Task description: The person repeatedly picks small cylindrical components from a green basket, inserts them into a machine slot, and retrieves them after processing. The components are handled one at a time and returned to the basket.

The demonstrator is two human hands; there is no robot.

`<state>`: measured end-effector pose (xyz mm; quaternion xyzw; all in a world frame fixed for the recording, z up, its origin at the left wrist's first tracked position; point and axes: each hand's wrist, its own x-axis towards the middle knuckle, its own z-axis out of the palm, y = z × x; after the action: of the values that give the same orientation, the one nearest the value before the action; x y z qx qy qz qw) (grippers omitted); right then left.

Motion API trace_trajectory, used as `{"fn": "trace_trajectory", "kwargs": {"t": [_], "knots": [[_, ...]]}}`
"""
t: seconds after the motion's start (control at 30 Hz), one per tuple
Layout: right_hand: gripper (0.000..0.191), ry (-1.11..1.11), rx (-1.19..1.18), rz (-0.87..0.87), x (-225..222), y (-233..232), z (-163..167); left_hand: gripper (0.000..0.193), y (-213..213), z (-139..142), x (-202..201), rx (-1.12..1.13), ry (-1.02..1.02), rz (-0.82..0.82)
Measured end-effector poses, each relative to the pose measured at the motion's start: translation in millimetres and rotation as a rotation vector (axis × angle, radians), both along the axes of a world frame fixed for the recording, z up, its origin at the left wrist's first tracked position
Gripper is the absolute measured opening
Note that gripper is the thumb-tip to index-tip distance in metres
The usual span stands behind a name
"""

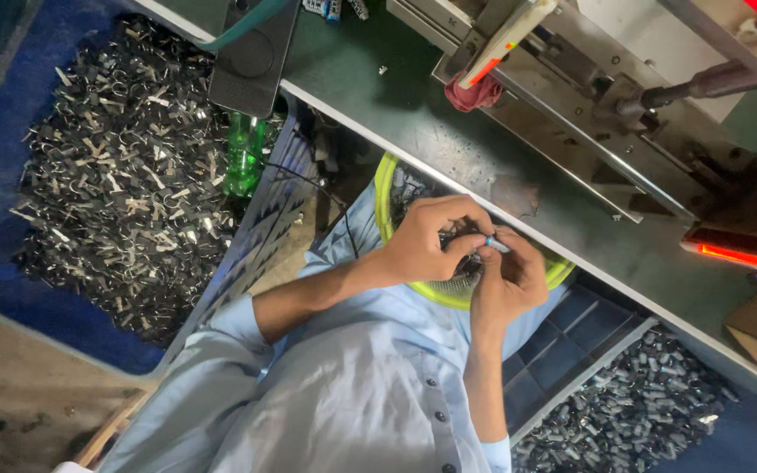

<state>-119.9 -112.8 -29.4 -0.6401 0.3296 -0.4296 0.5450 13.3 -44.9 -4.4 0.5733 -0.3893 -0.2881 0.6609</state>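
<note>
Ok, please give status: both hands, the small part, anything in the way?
Left hand and right hand together, pinching one small metal part. Held over yellow-green basket on lap. Nothing between hands and part.

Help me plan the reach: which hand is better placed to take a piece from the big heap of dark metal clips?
Probably the left hand: it sits on the side of the heap; the right hand is farther off. Both pinch a small piece.
</note>
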Motion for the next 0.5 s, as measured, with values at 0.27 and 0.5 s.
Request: {"fn": "trace_trajectory", "kwargs": {"t": [0.27,0.5], "knots": [[0.04,-0.261,0.038,-0.015,-12.8,-38.8,-0.9,0.039,35.7,-14.5,99.4,-0.087,0.819,-0.619],[0.035,-0.003,-0.763,-0.167,47.7,-151.7,51.3,0.056,21.0,-39.5,40.7,0.31,-0.221,-0.539]]}}
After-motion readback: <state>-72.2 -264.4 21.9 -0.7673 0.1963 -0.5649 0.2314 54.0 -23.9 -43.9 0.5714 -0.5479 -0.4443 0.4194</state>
